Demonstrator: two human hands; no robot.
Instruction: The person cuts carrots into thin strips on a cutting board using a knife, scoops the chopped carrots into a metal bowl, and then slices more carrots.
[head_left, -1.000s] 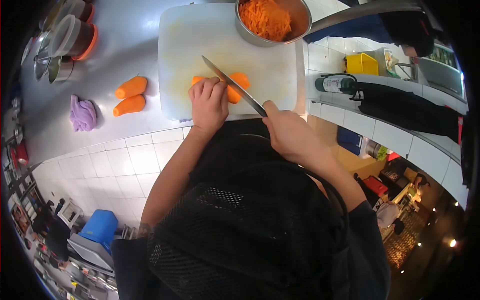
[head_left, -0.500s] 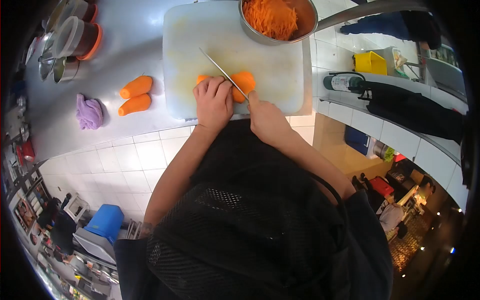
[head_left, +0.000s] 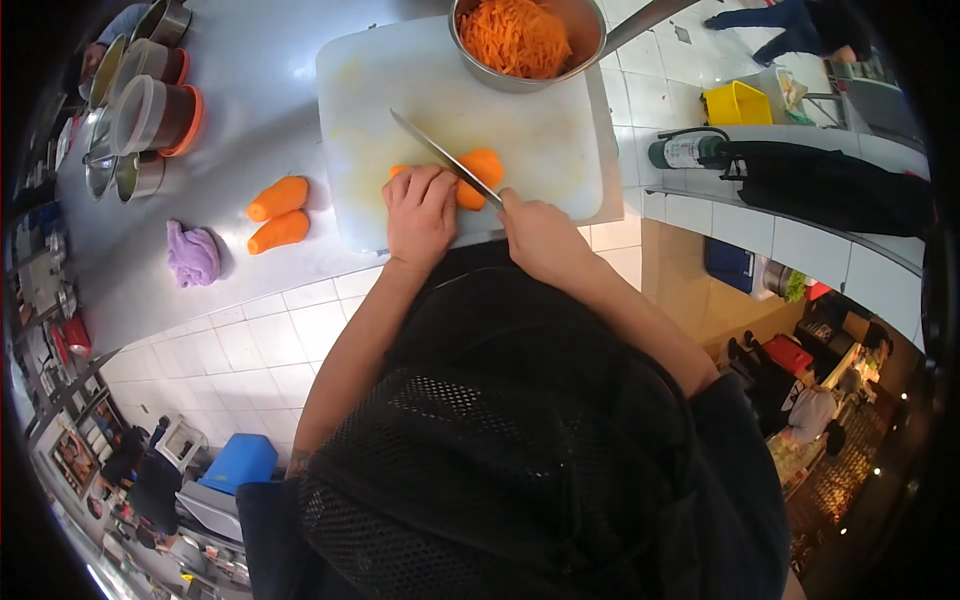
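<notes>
My left hand [head_left: 420, 208] is closed over a carrot, its curled fingers pressing it onto the white cutting board [head_left: 360, 110]. Orange carrot slices [head_left: 484, 172] lie on the knife's other side, beside my right hand. In my right hand [head_left: 545, 235] is the handle of a kitchen knife [head_left: 435, 150]; its blade slants up and left, close against my left fingertips. At the board's upper edge stands a metal pan [head_left: 478, 70] holding shredded carrot [head_left: 515, 40]. Two peeled carrots [head_left: 278, 200] rest on the steel counter left of the board.
A crumpled purple cloth [head_left: 192, 253] lies on the steel counter [head_left: 250, 110]. Several tubs and metal containers [head_left: 150, 115] stand at the upper left. The pan's long handle [head_left: 640, 25] sticks out past the board. A fire extinguisher [head_left: 685, 152] is at right; other people are in the background.
The view has shifted slightly, so the counter items appear lower. The knife blade now lies at a slightly flatter slant. Both hands keep their holds.
</notes>
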